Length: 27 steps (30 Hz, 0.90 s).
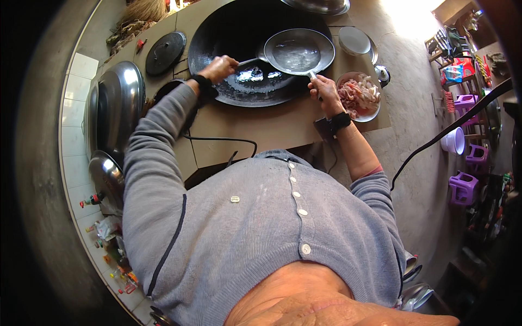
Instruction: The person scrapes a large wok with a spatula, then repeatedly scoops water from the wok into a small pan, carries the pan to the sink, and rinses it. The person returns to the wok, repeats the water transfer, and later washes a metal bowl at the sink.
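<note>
A large black wok point(228, 36) is set into the tiled stove top, its lower inside wet and shiny. My left hand point(220, 68) grips the handle of a metal utensil point(249, 62) that reaches over the wok; its far end is partly hidden. In my right hand point(324, 91) is the short handle of a wide metal ladle point(299, 51), held above the right side of the wok. The ladle's inside looks glossy, and I cannot tell how much liquid is in it. A bowl of sliced raw meat point(359, 95) sits just right of my right hand.
Beyond the meat stand a white bowl point(354, 40) and a small metal-topped container point(382, 74). A black round lid point(166, 53) lies left of the wok, near large metal lids point(122, 106). A black cable point(222, 139) crosses the stove's front. Purple stools point(463, 187) are at right.
</note>
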Motion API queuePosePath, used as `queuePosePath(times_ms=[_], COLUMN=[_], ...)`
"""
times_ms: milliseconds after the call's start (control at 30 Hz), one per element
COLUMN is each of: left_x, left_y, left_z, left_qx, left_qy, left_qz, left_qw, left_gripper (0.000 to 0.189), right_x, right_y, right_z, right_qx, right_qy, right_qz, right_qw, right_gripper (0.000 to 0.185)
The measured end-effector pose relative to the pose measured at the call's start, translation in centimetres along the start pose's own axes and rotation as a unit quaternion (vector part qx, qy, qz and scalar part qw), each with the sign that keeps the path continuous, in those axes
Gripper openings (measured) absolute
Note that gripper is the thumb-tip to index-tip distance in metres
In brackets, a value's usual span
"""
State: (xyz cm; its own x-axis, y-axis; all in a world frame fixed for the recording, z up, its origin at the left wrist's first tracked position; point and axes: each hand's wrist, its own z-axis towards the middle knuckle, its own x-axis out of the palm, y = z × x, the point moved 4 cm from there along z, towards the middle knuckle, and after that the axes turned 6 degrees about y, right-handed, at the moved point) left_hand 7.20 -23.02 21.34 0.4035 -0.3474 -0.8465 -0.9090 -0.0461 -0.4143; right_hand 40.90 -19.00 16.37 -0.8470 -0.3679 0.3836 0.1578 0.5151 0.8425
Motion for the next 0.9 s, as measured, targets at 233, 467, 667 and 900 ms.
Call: queuePosePath(times_ms=[233, 467, 667, 900], left_x=[1.8, -6.3, -9.9, -13.5], left_y=[-0.1, -6.4, -8.8, -7.7], left_z=[2.4, -6.2, -9.3, -3.3], left_qx=[-0.027, 0.055, 0.086, -0.034], left_qy=[-0.174, -0.244, -0.232, 0.057], left_qz=[0.016, 0.280, 0.453, 0.380], left_qw=[0.984, 0.927, 0.857, 0.923], left_gripper=[0.031, 0.042, 0.018, 0.014], right_x=[-0.7, -0.2, 0.2, 0.2], right_y=[-0.9, -0.8, -0.7, -0.4], right_z=[-0.1, -0.2, 0.3, 0.1], right_qx=[-0.001, 0.002, 0.009, 0.004], right_qy=[-0.008, -0.009, -0.006, -0.004], right_qz=[-0.028, -0.026, -0.025, -0.024], right_qw=[1.000, 1.000, 1.000, 1.000], right_gripper=[0.009, 0.009, 0.009, 0.008])
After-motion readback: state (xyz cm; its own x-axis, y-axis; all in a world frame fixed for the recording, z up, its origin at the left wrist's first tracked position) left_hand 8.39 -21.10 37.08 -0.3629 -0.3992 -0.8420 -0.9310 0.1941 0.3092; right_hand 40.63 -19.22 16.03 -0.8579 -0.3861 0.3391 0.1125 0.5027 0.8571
